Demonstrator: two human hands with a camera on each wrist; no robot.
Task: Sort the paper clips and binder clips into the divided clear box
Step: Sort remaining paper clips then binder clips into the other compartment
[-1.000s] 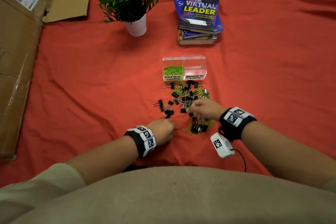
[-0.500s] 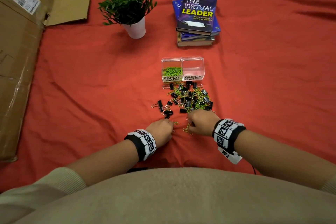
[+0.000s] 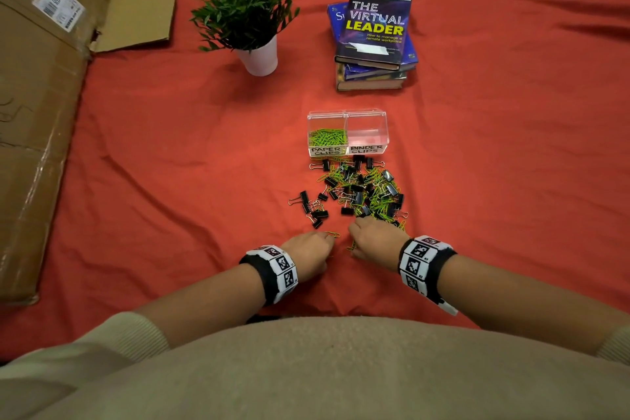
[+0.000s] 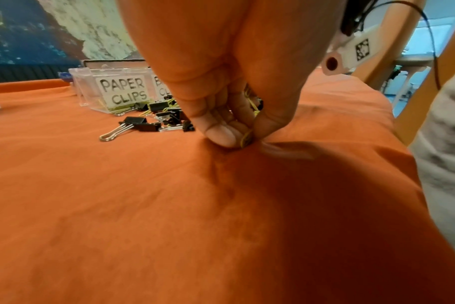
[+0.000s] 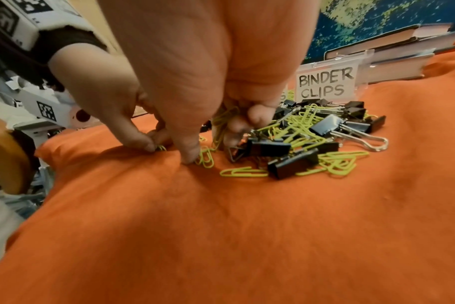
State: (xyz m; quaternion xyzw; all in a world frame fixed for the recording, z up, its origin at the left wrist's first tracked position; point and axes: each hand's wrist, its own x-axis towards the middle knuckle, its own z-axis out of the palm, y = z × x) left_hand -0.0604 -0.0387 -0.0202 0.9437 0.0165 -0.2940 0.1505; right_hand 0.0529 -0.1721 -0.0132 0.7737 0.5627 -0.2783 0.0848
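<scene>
A: How far along?
B: The box (image 3: 347, 133) holds green paper clips (image 3: 326, 137) on its left; the binder side looks empty. The pile (image 3: 361, 193) in front is mixed.
A: Hands?
B: Left hand (image 4: 221, 86) pinches 1 paper clip off the cloth (image 3: 170, 164); right hand (image 5: 208, 82) clutches several.

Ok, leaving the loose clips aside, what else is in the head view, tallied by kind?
Divided clear box: 1
Potted plant: 1
Stack of books: 1
Cardboard box: 1
Total: 4
</scene>
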